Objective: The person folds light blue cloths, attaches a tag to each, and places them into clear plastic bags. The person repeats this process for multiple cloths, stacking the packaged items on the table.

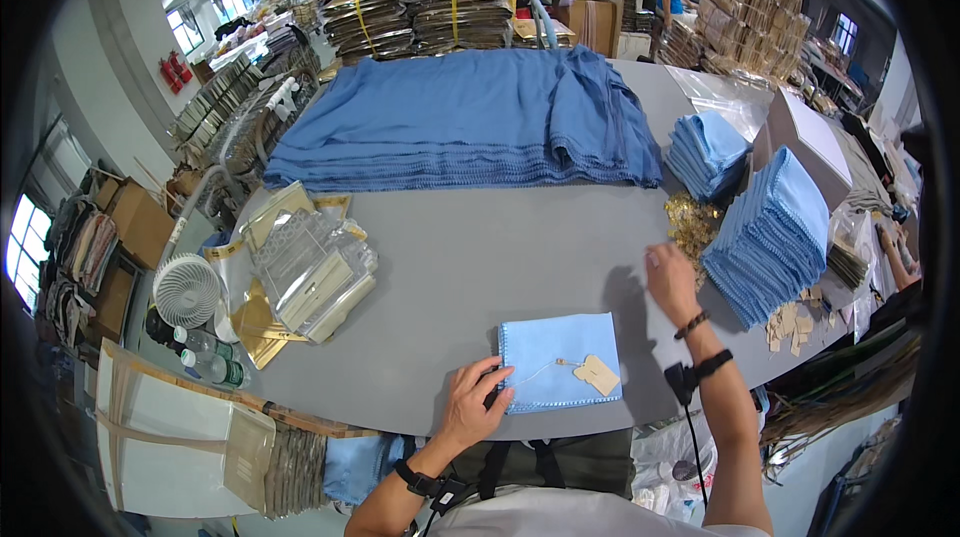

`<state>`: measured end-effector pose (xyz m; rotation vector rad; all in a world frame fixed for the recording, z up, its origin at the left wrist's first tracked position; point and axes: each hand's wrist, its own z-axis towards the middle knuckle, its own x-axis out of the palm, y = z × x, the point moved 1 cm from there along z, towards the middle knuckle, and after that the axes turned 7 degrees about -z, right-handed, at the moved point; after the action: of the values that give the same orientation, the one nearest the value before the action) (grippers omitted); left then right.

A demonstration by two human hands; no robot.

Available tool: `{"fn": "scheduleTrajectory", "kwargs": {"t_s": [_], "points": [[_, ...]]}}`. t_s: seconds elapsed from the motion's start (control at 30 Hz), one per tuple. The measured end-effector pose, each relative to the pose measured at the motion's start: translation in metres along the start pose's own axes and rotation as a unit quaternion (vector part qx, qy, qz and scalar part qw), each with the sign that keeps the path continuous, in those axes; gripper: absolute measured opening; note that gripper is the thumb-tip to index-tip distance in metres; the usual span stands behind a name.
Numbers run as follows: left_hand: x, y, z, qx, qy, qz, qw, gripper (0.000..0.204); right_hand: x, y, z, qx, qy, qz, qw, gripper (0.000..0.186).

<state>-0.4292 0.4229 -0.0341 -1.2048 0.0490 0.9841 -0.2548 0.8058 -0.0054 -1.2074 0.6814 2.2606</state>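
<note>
A folded light blue cloth [540, 337] with a stitched edge lies flat near the table's front edge. On it rests a cream card tag [598, 375] with a thin string. My left hand [472, 405] touches the cloth's left edge, fingers apart. Raised to the right of the cloth, my right hand [672, 279] has its fingers bent together; whatever they may hold is hidden. It is beside a heap of small gold pieces [692, 222]. A tall stack of folded light blue cloths [775, 237] stands just right of that heap.
Darker blue fabric [430, 117] is piled across the table's far side. Clear plastic packaging [315, 267], a white fan [186, 290] and bottles [213, 367] sit at left. At right are a smaller cloth stack [706, 155], a white box [810, 147] and loose tags [790, 325].
</note>
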Motion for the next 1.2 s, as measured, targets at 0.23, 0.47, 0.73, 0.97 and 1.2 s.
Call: {"fn": "scheduleTrajectory", "kwargs": {"t_s": [0.23, 0.47, 0.73, 0.97, 1.2], "points": [[0.001, 0.004, -0.004, -0.009, -0.010, -0.008, 1.000, 0.033, 0.078, -0.099, 0.010, 0.053, 0.097, -0.202, 0.973, 0.014], [0.004, 0.007, -0.004, -0.005, -0.010, -0.017, 1.000, 0.032, 0.076, -0.113, 0.005, 0.065, 0.035, -0.197, 0.978, 0.009], [0.002, 0.005, -0.005, -0.005, -0.010, -0.006, 1.000, 0.029, 0.046, -0.110, 0.012, 0.074, 0.084, -0.149, 0.982, 0.011], [-0.002, 0.001, -0.004, -0.021, -0.072, -0.056, 0.996, 0.027, -0.001, -0.069, 0.010, 0.067, -0.046, 0.005, 0.997, 0.016], [0.001, -0.045, 0.006, -0.046, -0.061, -0.157, 0.985, 0.024, -0.062, 0.088, -0.055, -0.034, 0.128, 0.351, 0.927, 0.018]]}}
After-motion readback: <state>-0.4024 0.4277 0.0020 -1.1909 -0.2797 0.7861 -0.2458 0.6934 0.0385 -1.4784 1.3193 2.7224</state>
